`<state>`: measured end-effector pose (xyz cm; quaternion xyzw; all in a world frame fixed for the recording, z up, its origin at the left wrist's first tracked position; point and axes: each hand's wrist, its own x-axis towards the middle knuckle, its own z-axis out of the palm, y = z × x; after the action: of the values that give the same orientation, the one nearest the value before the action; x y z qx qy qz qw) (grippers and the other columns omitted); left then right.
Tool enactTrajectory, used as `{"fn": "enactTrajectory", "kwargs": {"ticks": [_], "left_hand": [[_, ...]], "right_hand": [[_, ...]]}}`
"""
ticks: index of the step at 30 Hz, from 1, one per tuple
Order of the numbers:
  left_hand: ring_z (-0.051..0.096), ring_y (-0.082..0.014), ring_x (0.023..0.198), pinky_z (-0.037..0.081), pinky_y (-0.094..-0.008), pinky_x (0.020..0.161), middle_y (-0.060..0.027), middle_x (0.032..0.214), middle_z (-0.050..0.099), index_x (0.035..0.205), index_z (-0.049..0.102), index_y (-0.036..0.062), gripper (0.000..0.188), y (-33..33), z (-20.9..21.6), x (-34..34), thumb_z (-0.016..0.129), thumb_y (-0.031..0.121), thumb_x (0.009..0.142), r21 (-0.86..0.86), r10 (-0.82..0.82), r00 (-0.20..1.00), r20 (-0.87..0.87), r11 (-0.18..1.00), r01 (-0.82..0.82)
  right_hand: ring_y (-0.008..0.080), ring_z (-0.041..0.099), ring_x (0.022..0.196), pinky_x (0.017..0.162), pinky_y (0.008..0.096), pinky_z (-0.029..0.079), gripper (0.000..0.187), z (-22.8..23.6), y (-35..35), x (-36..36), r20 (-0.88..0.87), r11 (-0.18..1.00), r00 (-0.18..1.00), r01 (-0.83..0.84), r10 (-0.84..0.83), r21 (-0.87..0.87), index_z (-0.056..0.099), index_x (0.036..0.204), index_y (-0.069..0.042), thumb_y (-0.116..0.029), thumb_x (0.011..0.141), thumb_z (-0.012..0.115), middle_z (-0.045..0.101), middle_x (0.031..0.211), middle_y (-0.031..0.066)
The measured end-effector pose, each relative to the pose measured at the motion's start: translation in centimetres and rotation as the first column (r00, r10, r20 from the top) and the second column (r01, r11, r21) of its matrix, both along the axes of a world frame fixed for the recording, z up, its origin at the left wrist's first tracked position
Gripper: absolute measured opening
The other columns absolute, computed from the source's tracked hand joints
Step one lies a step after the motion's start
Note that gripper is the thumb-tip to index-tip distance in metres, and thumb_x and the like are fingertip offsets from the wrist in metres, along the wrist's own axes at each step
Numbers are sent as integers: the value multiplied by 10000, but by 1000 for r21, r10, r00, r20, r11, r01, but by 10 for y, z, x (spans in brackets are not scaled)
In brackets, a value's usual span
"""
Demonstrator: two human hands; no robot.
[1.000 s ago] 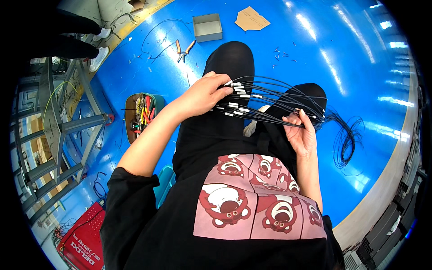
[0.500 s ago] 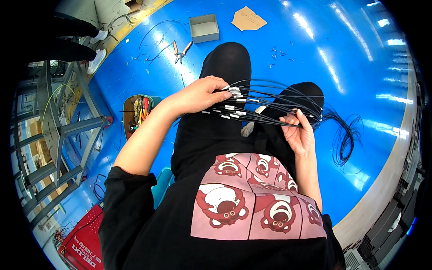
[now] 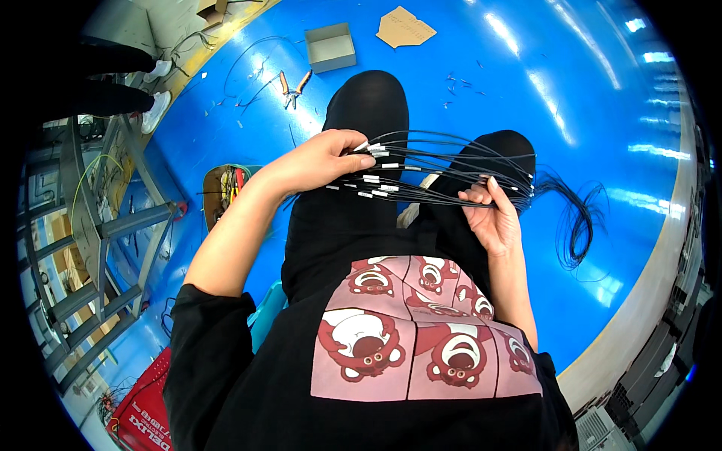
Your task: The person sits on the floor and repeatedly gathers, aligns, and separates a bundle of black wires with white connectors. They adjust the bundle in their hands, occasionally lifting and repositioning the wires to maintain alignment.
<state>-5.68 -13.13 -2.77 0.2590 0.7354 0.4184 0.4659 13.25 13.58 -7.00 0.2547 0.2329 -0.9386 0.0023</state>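
over black-trousered knees [image 3: 368, 101], pinching thin, white-tagged black cables [image 3: 432, 171] with left hand [image 3: 327, 160], curling right hand [image 3: 492, 216] against them with unclear grip.

i am holding the wire bundle [image 3: 444, 177] across my thighs [image 3: 342, 222], my left hand [image 3: 323, 159] gripping its left end, my right hand [image 3: 490, 218] its right part. left of the bundle, a tool bin [image 3: 211, 195] is standing, a metal frame [image 3: 135, 222] farther left. beyond the bundle, pliers [image 3: 291, 96], a box [image 3: 333, 62] and a cardboard piece [image 3: 404, 28] are lying; right of it, a loop of wires [image 3: 579, 233].
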Motion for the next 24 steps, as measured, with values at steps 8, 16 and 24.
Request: {"fn": "enactTrajectory", "kwargs": {"ticks": [8,16,24], "left_hand": [[488,-259,818,414,-349,746,-116,866,461,966,558,-19,197,2,-17,8,540,177,959,160,100,951,-291,986,-55],[412,-77,769,375,-237,735,36,809,471,904,538,72,245,1,-14,-2,478,283,1014,103,223,963,153,965,-240],[451,-64,766,398,-205,706,34,852,533,945,588,66,197,0,-16,-25,515,240,1002,145,194,882,430,949,-279]], "right_hand": [[139,556,701,946,396,517,119,1,1,1,20,999,999,28,-28,-27,625,948,-27,-141,951,592,515,677,3],[152,565,701,941,412,514,110,3,0,-2,36,999,999,24,-23,-34,631,928,-39,-145,941,608,532,665,17],[134,567,699,924,380,533,183,6,0,-2,20,999,1000,0,1,-49,616,1017,-10,-183,959,593,501,652,-1]]}}
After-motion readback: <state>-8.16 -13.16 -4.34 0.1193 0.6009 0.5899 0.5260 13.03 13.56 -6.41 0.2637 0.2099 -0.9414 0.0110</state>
